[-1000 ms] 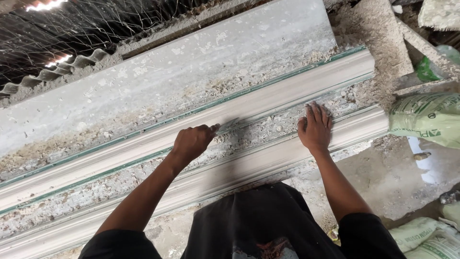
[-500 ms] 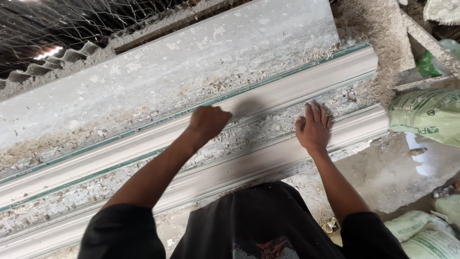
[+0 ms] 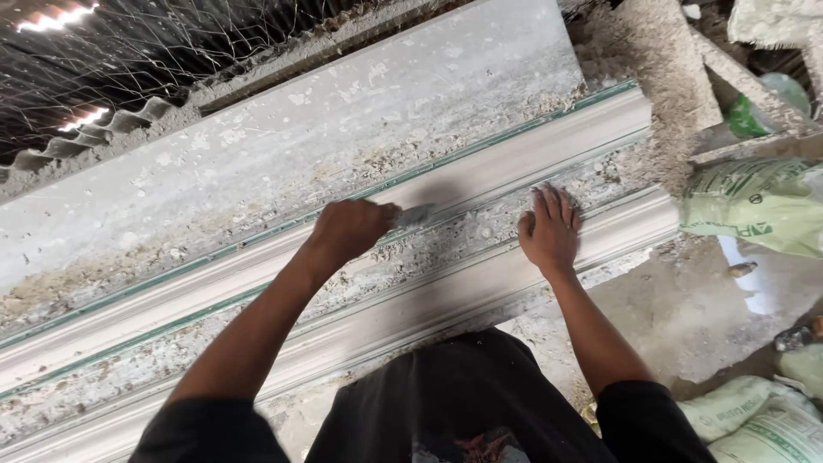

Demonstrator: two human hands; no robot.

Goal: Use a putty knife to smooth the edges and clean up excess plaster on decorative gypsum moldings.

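Note:
A long white plaster moulding [image 3: 549,146] lies diagonally on a crusted work slab [image 3: 257,154], and a second moulding [image 3: 411,321] runs parallel nearer to me. My left hand [image 3: 347,230] is closed on a small flat metal scraper [image 3: 416,214], whose blade rests on the near edge of the far moulding. My right hand [image 3: 549,227] lies flat with its fingers spread on the rough strip between the two mouldings. Both forearms reach out from black sleeves.
Pale green sacks lie at the right [image 3: 759,201] and lower right [image 3: 754,420]. Wire mesh [image 3: 171,43] and corrugated sheet [image 3: 103,129] fill the upper left. A rough plaster-coated beam [image 3: 660,69] stands at the upper right. Grey concrete floor [image 3: 686,317] shows on the right.
My left hand has slid to the right along the far moulding with the scraper. My right hand has stayed flat in about the same spot.

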